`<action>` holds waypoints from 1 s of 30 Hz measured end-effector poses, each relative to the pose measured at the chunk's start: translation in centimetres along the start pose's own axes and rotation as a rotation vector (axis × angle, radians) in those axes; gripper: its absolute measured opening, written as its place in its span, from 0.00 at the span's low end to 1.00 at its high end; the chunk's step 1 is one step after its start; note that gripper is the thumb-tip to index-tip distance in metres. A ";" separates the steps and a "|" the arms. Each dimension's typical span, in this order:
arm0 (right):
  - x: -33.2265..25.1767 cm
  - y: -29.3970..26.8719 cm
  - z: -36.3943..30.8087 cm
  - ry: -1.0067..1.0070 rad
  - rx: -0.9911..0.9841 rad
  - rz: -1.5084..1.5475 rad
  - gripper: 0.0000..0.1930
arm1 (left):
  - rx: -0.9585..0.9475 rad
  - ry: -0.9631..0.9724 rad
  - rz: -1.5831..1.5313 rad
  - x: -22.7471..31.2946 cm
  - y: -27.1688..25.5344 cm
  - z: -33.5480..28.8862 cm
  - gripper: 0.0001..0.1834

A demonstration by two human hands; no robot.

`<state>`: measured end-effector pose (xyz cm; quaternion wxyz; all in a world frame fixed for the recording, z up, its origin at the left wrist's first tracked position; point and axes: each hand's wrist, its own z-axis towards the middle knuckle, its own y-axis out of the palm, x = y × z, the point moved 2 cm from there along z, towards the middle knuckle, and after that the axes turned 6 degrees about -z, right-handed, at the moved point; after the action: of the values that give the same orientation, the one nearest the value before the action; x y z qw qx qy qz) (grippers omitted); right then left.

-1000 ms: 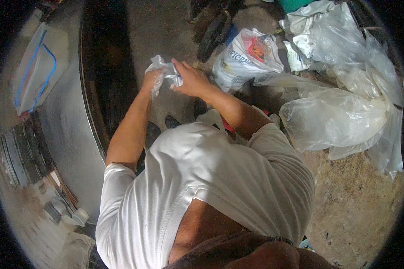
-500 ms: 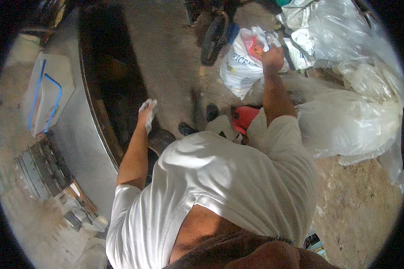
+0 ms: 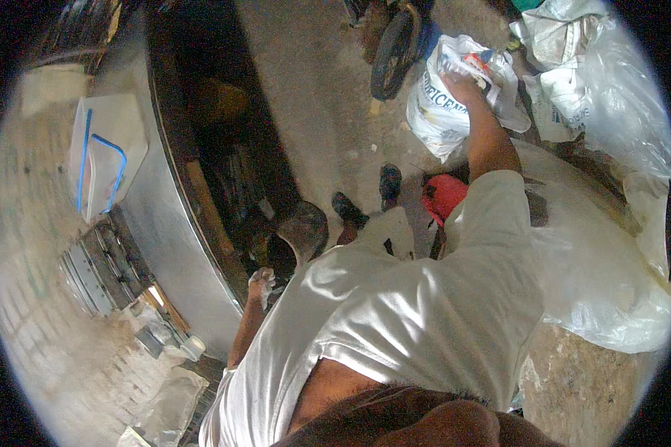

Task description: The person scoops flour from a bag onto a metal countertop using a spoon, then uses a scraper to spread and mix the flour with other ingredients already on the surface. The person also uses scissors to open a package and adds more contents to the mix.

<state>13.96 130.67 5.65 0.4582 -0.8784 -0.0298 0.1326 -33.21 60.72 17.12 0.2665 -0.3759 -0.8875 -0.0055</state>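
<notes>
A white plastic bag (image 3: 436,112) with blue printing stands on the floor ahead at the right, its mouth gaping around a red and orange packet (image 3: 476,64). My right hand (image 3: 462,86) reaches into the mouth of this bag; its fingers are hidden by the plastic. My left hand (image 3: 261,281) hangs low beside the table, coated with something white. Its fingers are loosely bent and seem to hold nothing. Near it stands a dark rounded seat (image 3: 304,227).
A metal-topped table (image 3: 153,216) runs along my left, bearing a clear container with blue edging (image 3: 112,156). Large sheets of clear plastic (image 3: 611,276) are heaped at my right. A wheel (image 3: 395,56) stands beyond, and a red cap-like thing (image 3: 443,197) lies near my legs.
My right hand has gone from the bag's gathered top down into its mouth, which is wider now. My left hand has come back closer to my body. The whole view has shifted.
</notes>
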 end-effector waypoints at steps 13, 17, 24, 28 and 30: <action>-2.2 -0.8 -9.1 0.301 0.612 0.271 0.18 | -0.226 0.154 0.091 10.6 7.0 5.7 0.13; -6.2 2.6 -16.9 0.198 0.734 0.498 0.19 | -0.653 -0.046 -0.113 15.0 9.1 15.8 0.14; -5.2 19.0 -35.9 0.108 0.315 0.376 0.22 | -0.898 0.628 1.102 16.5 16.7 23.5 0.12; -1.8 28.9 -51.4 0.570 0.325 0.414 0.15 | -0.939 0.480 1.054 15.9 22.7 25.0 0.12; -4.2 31.3 -59.7 0.640 0.204 0.163 0.14 | -0.987 0.496 1.124 16.1 27.2 24.1 0.11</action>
<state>23.27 64.28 13.62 0.5176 -0.8247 0.1990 -0.1111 -35.59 95.98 -1.04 0.2219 -0.8309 -0.3738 -0.3472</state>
